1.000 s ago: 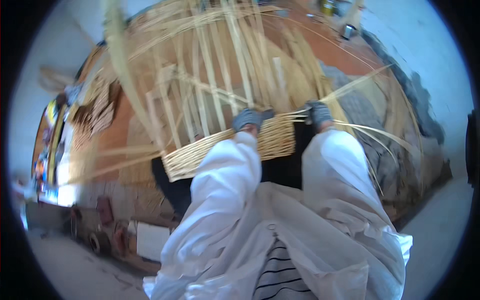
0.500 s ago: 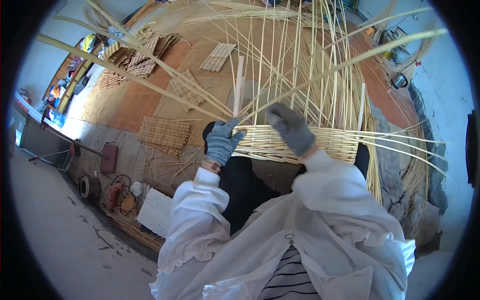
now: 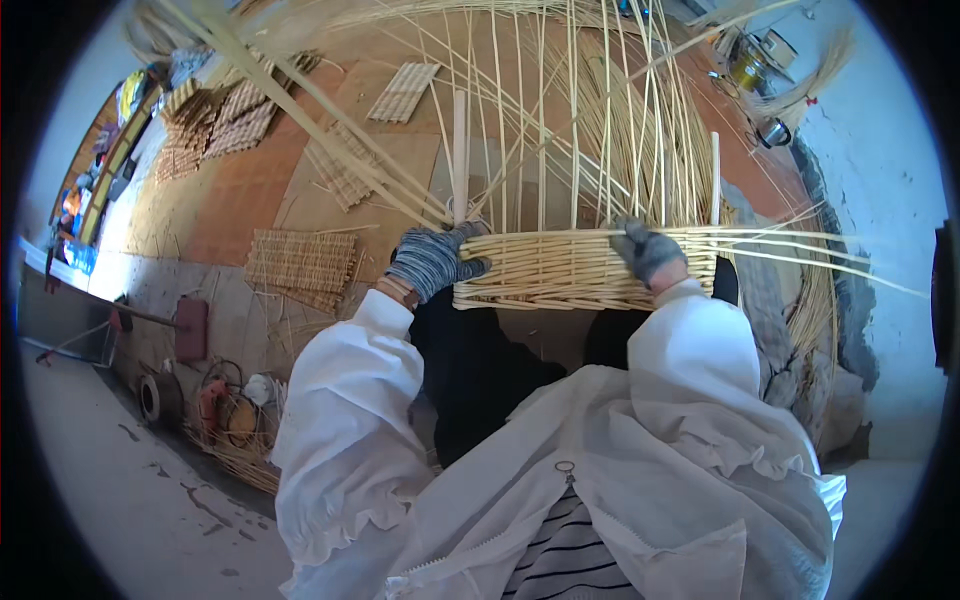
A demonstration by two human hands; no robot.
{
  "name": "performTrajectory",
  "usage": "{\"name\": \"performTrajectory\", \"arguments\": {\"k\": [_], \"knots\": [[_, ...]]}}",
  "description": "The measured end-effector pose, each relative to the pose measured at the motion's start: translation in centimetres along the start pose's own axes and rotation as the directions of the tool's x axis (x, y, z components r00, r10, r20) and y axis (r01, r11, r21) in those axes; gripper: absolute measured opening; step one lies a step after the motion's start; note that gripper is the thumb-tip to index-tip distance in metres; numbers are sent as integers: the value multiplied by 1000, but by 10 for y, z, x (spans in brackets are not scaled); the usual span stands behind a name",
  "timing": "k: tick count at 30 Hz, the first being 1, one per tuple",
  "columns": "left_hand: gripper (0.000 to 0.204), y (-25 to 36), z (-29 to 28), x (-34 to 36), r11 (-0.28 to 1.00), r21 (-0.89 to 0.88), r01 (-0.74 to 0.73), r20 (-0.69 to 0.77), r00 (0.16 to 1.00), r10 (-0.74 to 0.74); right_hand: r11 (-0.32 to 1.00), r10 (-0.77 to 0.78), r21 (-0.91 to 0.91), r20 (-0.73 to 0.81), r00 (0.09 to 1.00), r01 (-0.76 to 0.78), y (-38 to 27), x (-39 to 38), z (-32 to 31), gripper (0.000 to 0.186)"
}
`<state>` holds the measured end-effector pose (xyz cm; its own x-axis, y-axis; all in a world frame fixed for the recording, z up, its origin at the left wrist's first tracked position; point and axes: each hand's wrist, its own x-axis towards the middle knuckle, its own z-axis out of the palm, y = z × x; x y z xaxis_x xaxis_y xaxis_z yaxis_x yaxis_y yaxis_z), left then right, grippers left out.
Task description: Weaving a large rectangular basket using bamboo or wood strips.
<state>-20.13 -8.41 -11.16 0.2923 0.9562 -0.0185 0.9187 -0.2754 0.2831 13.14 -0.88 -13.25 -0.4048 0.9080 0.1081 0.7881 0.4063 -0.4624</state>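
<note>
A pale wicker panel point(image 3: 560, 268) lies across my dark-trousered knees, its tall upright stakes point(image 3: 575, 130) spreading away from me. At its left end my left hand point(image 3: 432, 264), in a grey knitted glove, is closed round the corner. Beside that hand stands a thicker peeled stick point(image 3: 460, 150), and long willow rods point(image 3: 330, 140) fan out toward the upper left. My right hand point(image 3: 650, 252), gloved too and slightly blurred, curls over the top rim near the right end. Its fingertips are partly hidden. Loose rod ends point(image 3: 830, 262) stick out past the right end.
Flat woven pieces point(image 3: 300, 262) lie on the floor at left, with more stacked farther back. A large heap of willow rods point(image 3: 600, 110) spreads beyond the panel. A red-handled tool point(image 3: 210, 402) lies at lower left. A metal kettle point(image 3: 773, 132) stands by the right wall.
My right hand has moved right along the panel's rim and down onto it. My left hand keeps its hold at the left corner. The whole view has shifted a little.
</note>
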Motion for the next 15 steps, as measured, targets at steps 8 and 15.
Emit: {"name": "performTrajectory", "arguments": {"k": [8, 15], "knots": [[38, 65, 24, 10, 945, -325, 34, -503, 840, -203, 794, -28, 604, -75, 997, 68, 47, 12, 23, 9], [42, 28, 67, 66, 716, -586, 380, 83, 907, -413, 961, -228, 119, -166, 959, 249, -43, 84, -7, 15]]}}
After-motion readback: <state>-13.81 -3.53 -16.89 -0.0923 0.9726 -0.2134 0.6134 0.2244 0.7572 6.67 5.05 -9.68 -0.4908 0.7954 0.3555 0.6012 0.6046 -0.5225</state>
